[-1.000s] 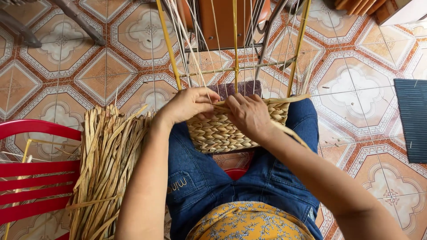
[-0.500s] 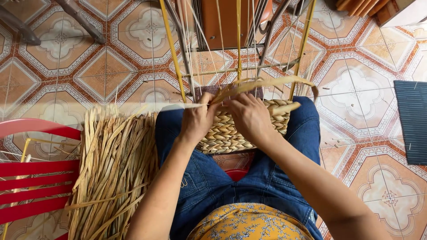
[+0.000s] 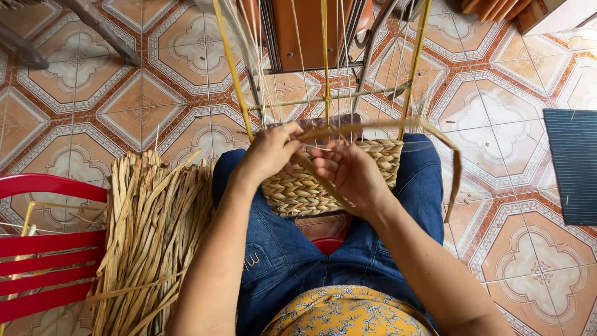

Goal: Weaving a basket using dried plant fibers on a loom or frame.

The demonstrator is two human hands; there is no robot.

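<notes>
On the lap, half-woven basket (image 3: 323, 180)

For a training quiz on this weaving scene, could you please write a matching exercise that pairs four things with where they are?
Things:
1. woven basket
2. bundle of dried strands
3. red chair
4. dark mat

Places:
A. on the floor at the right edge
B. on the person's lap
C. far left, beside the strands
D. left of the person's thigh

Pairs: 1-B, 2-D, 3-C, 4-A
</notes>
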